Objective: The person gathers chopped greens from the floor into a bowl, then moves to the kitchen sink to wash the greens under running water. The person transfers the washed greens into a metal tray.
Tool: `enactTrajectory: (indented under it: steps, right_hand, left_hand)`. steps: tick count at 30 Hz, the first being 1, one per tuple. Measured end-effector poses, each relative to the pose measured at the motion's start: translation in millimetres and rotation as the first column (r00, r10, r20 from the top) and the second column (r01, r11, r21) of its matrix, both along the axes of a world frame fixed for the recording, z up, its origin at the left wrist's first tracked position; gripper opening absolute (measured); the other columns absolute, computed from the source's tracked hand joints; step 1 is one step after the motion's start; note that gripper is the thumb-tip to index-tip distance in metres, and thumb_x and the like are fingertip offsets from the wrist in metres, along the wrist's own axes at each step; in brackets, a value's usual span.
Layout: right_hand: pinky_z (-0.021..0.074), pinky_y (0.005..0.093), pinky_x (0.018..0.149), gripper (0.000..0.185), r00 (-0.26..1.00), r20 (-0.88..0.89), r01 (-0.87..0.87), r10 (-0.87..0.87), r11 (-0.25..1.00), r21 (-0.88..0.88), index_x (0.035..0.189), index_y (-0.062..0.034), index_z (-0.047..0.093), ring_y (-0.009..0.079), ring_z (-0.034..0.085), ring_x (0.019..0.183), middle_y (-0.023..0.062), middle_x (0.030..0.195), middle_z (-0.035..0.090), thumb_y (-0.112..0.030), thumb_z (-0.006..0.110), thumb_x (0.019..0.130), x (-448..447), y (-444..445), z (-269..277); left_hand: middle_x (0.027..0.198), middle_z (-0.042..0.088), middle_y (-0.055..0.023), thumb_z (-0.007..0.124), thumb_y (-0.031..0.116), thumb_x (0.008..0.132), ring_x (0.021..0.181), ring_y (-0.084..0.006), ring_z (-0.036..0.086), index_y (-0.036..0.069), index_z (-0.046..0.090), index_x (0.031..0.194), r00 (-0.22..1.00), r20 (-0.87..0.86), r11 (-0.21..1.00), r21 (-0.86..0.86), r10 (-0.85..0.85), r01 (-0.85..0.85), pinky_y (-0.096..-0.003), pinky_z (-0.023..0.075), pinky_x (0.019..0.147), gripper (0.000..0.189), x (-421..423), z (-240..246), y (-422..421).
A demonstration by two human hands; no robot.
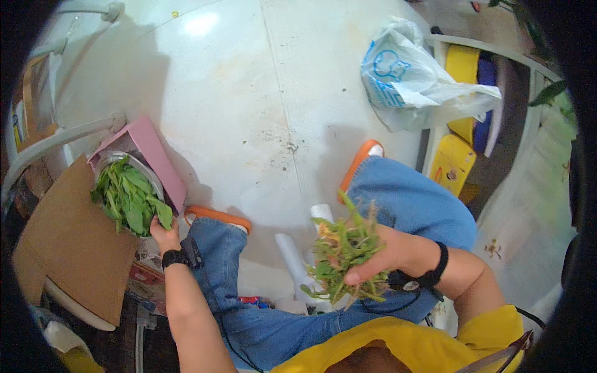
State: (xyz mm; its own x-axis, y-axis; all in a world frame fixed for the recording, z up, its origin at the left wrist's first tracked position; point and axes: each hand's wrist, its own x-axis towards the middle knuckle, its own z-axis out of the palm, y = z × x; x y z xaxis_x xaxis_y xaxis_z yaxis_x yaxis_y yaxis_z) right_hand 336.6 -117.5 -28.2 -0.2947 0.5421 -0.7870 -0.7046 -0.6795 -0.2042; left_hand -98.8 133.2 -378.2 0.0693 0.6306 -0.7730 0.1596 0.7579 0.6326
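Observation:
At the left, a metal bowl (157,175) heaped with green leafy vegetables (128,193) rests against a pink box (161,163). My left hand (165,233) is at the bowl's near edge, its fingers on a leaf of the heap; whether they grip it is hard to see. Over my lap, my right hand (380,261) is closed around a bunch of green stems and scraps (347,261), some with yellowed bits. A white plastic bag (406,79) with blue print stands on the floor at the upper right.
Brown cardboard (79,233) lies beside the bowl. Dark crumbs of dirt (291,148) are scattered over the pale floor (224,116). White tube-like legs (291,256) stand between my knees. A yellow board (452,163) leans in a rack at the right, near green leaves of a plant (549,93).

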Motion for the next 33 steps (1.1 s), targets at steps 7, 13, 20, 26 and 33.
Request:
enactTrajectory:
  steps: [7, 13, 20, 26, 33]
  right_hand:
    - [0.0438, 0.0278, 0.080, 0.047, 0.964, -0.249, 0.118, -0.098, 0.991, 0.068, 0.111, -0.0017, 0.050, 0.0139, 0.054, 0.091, 0.0048, 0.099, 0.057, -0.010, 0.074, 0.071, -34.4, -7.5, 52.3]
    - [0.0459, 0.0333, 0.081, 0.037, 0.866, -0.261, 0.488, -0.426, 0.833, 0.261, 0.106, -0.0027, 0.051, 0.0213, 0.057, 0.093, 0.0107, 0.101, 0.058, -0.010, 0.068, 0.073, -24.2, -12.1, 221.8]
    - [0.0489, 0.0441, 0.082, 0.033, 0.708, -0.327, 0.706, -0.625, 0.621, 0.342, 0.104, -0.0020, 0.050, 0.0317, 0.058, 0.097, 0.0178, 0.103, 0.058, -0.004, 0.062, 0.073, 40.6, -64.1, 421.1]
    - [0.0457, 0.0493, 0.088, 0.030, 0.568, -0.234, 0.817, -0.789, 0.505, 0.278, 0.102, -0.0042, 0.050, 0.0322, 0.057, 0.099, 0.0181, 0.105, 0.056, -0.008, 0.060, 0.075, 50.8, -104.6, 484.7]
    - [0.0466, 0.0459, 0.085, 0.030, 0.518, -0.102, 0.846, -0.849, 0.491, 0.209, 0.100, -0.0090, 0.052, 0.0350, 0.056, 0.095, 0.0165, 0.105, 0.051, -0.016, 0.063, 0.073, 75.5, -41.6, 495.1]
  left_hand:
    - [0.110, 0.057, -0.0105, 0.041, 0.019, 0.089, 0.099, -0.0264, 0.055, 0.003, 0.054, 0.110, 0.871, -0.060, 0.839, -0.243, 0.488, -0.487, -0.0388, 0.0464, 0.084, 0.029, 18.9, 180.5, -38.4]
    - [0.122, 0.047, -0.0134, 0.041, 0.017, 0.089, 0.110, -0.0318, 0.047, 0.002, 0.042, 0.124, 0.927, -0.041, 0.876, -0.314, 0.373, -0.366, -0.0455, 0.0407, 0.093, 0.037, 73.3, 405.5, -39.7]
    - [0.116, 0.046, -0.0144, 0.041, 0.009, 0.086, 0.102, -0.0325, 0.049, 0.001, 0.042, 0.121, 0.974, -0.015, 0.940, -0.261, 0.225, -0.221, -0.0454, 0.0453, 0.087, 0.036, 143.4, 631.8, -67.1]
    - [0.109, 0.050, -0.0148, 0.042, 0.007, 0.080, 0.097, -0.0324, 0.051, -0.001, 0.044, 0.118, 0.992, 0.061, 0.963, -0.256, 0.108, -0.089, -0.0455, 0.0472, 0.084, 0.039, 188.5, 712.6, -67.0]
    - [0.116, 0.051, -0.0172, 0.039, 0.012, 0.082, 0.101, -0.0332, 0.053, -0.002, 0.044, 0.121, 0.997, 0.060, 0.964, -0.259, -0.045, 0.059, -0.0444, 0.0462, 0.085, 0.042, 268.6, 738.6, 54.0]
